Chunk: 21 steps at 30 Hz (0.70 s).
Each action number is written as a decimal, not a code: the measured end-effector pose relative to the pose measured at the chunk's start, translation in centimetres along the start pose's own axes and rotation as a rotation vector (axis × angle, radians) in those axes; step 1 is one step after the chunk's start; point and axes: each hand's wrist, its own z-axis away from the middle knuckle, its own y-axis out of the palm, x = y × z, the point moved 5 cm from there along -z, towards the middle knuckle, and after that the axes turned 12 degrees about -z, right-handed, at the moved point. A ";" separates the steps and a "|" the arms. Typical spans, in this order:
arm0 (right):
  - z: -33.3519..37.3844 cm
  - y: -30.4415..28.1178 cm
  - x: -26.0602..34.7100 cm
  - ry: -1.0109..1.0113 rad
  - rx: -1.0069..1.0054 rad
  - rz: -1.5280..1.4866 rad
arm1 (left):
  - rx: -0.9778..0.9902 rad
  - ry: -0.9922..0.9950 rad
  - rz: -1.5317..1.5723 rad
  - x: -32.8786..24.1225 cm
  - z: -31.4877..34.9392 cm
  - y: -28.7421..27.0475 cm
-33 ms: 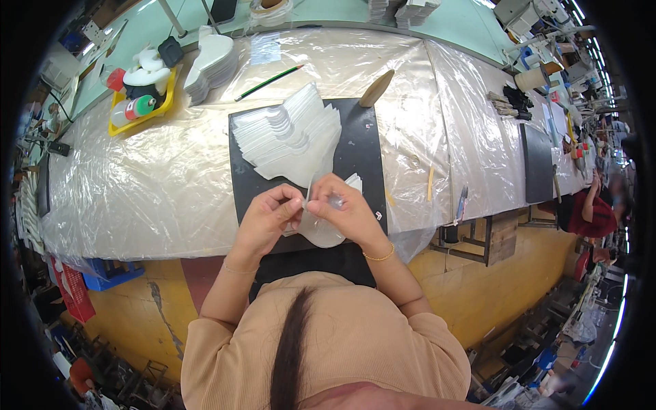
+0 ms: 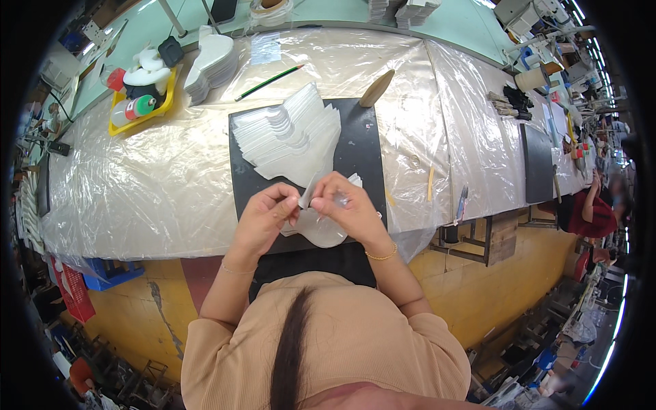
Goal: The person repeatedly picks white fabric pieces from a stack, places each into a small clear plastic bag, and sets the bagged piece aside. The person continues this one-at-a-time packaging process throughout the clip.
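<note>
Both hands work close together over the near edge of a black mat (image 2: 359,154). The left hand (image 2: 265,208) and the right hand (image 2: 350,210) each pinch a thin white piece (image 2: 309,193) between thumb and fingers, a small gap between the 2 grips. The piece stands up in a fold there; a rounded white part (image 2: 324,235) shows below the hands, and I cannot tell whether it belongs to the same piece. A bracelet (image 2: 383,253) circles the right wrist.

Just beyond the hands, a fanned stack (image 2: 294,140) of white pieces lies on the mat. At the mat's far right corner is a pointed wooden tool (image 2: 376,89). The mat rests on a counter (image 2: 143,198) covered in clear plastic. Beyond the mat lies a green pencil (image 2: 269,83), and to the left, another white stack (image 2: 207,67) sits near a yellow tray (image 2: 147,124) holding a bottle (image 2: 127,113) with a green cap. To the right lie a thin yellow strip (image 2: 430,184) and, farther along, a dark board (image 2: 536,164).
</note>
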 end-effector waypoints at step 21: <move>0.7 -0.5 1.5 -0.110 0.028 0.202 | -0.037 0.072 -0.118 -0.4 0.7 0.9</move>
